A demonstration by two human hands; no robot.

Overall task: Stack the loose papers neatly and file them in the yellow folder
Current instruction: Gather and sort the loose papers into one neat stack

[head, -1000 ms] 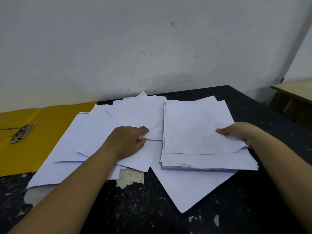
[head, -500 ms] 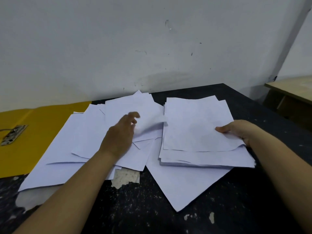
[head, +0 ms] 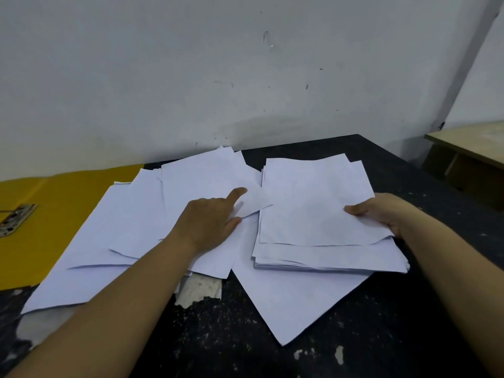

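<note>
Loose white papers (head: 131,227) lie spread over the left half of a black table. My left hand (head: 210,219) pinches the right edge of the top loose sheet (head: 207,175) between thumb and fingers, with that edge lifted a little. To the right sits a rough stack of papers (head: 313,208); my right hand (head: 381,211) grips its right edge, thumb on top. One sheet (head: 294,301) lies skewed under the stack and juts toward me. The open yellow folder (head: 54,203) lies at the far left with its metal clip (head: 16,216) showing.
The black table (head: 272,350) has chipped white patches near the front. A white wall rises right behind the papers. A wooden table (head: 469,143) stands at the far right, beyond the black table's edge.
My left hand has moved from pressing the loose pile to taking hold of the top sheet's right edge and lifting it. My right hand has stayed on the stack.
</note>
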